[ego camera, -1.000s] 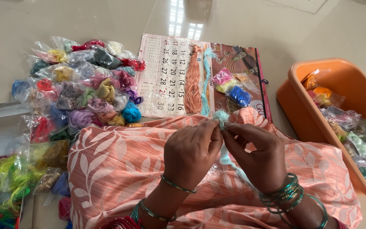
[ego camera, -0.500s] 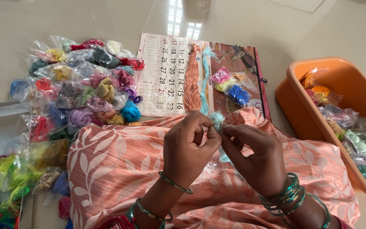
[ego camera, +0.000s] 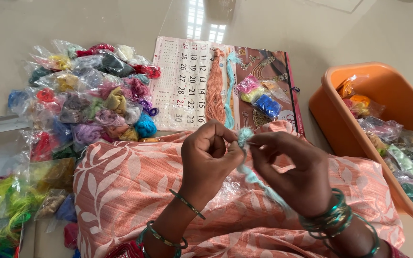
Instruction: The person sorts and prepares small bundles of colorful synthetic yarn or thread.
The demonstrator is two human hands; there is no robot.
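Pinching pale-blue thread (ego camera: 247,168), both hands (ego camera: 259,162) hover between bags (ego camera: 89,95) and tub (ego camera: 359,138).

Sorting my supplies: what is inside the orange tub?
The orange tub holds clear packets of coloured thread. Its floor and lower packets are covered, and its right part is out of frame.

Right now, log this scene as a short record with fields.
left hand: pinches the light blue thread at its upper end
right hand: holds the same thread, which trails down past the wrist
lap: peach leaf-print cloth
floor ahead: calendar with an orange skein lying on it
floor left: pile of bagged coloured threads
floor right: orange tub holding more bags
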